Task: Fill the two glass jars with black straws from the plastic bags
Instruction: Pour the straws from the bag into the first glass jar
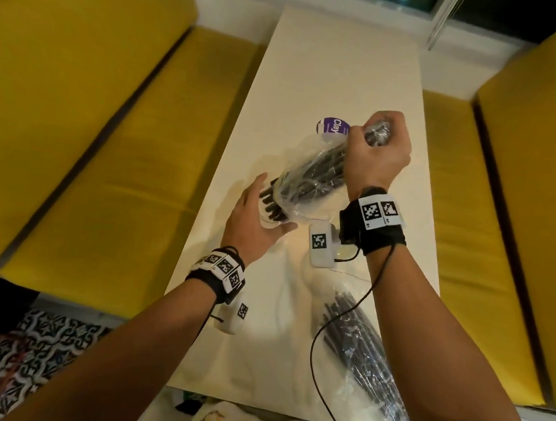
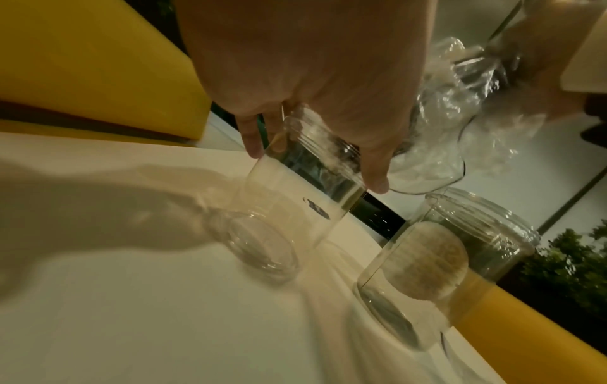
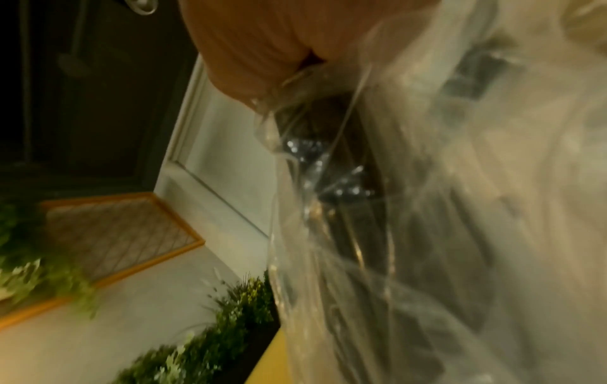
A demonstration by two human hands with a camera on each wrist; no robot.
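Seemingly crinkled clear plastic bag (image 1: 311, 176), slim black straws (image 1: 318, 171).

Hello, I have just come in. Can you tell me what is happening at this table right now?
A person is moving black straws into glass jars. The right hand grips one end of a plastic bag and tips it, so the black straws stick out of its lower end toward the left hand. That hand reaches with spread fingers around the mouth of an empty jar. A second jar stands beside it, and a second bag of straws lies on the white table.
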